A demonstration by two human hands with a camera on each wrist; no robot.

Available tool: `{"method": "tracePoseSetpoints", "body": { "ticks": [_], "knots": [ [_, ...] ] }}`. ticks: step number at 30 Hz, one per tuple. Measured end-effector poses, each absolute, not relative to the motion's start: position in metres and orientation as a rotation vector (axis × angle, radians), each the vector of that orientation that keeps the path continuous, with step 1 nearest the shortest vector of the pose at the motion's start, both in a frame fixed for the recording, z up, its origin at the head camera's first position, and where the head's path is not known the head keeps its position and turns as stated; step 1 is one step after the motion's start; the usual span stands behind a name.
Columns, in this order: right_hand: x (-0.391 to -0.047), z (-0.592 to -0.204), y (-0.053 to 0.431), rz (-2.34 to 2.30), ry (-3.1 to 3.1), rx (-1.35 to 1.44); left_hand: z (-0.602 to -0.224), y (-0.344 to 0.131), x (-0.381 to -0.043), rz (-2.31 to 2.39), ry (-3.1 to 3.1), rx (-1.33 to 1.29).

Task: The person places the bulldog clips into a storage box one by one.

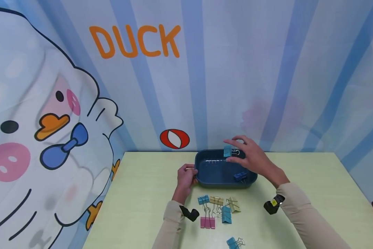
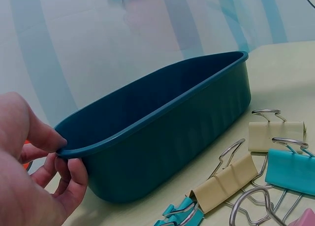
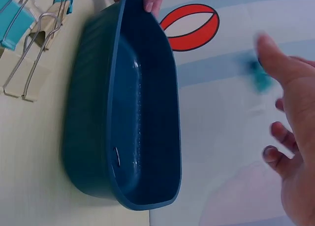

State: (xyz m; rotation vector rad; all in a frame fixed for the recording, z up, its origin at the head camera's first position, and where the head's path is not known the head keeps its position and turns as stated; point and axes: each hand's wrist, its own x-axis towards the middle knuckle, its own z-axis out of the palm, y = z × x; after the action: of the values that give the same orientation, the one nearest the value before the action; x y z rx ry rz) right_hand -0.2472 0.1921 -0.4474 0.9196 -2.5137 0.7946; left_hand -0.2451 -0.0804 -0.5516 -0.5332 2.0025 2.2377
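Observation:
My left hand (image 1: 185,180) pinches the left end of a dark blue tray (image 1: 216,173), thumb over the rim and fingers beneath it. Above the tray's back right part is my right hand (image 1: 255,157), thumb and fingers spread apart. A teal binder clip (image 1: 227,151) is in the air between them, blurred in the right wrist view, and the fingers do not appear to close on it. Inside the tray at the right lies a dark blue binder clip (image 1: 240,176).
In front of the tray lie teal (image 1: 226,215), yellow (image 1: 216,200) and pink (image 1: 207,223) binder clips, several in all. A separate teal clip (image 1: 233,243) lies near the table's front edge. A printed curtain (image 1: 224,69) hangs right behind the table.

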Motion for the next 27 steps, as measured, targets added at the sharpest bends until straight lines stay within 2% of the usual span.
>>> {"method": "tracePoseSetpoints", "body": {
  "ticks": [15,27],
  "knots": [
    [-0.209,-0.470,0.201,0.786,-2.662,0.992,-0.550,-0.080,-0.245,2.291,1.984,-0.523],
    [-0.163,-0.524,0.209,0.830,-2.739,1.009,-0.552,-0.080,-0.245,2.272,1.976,-0.522]
  ]
}}
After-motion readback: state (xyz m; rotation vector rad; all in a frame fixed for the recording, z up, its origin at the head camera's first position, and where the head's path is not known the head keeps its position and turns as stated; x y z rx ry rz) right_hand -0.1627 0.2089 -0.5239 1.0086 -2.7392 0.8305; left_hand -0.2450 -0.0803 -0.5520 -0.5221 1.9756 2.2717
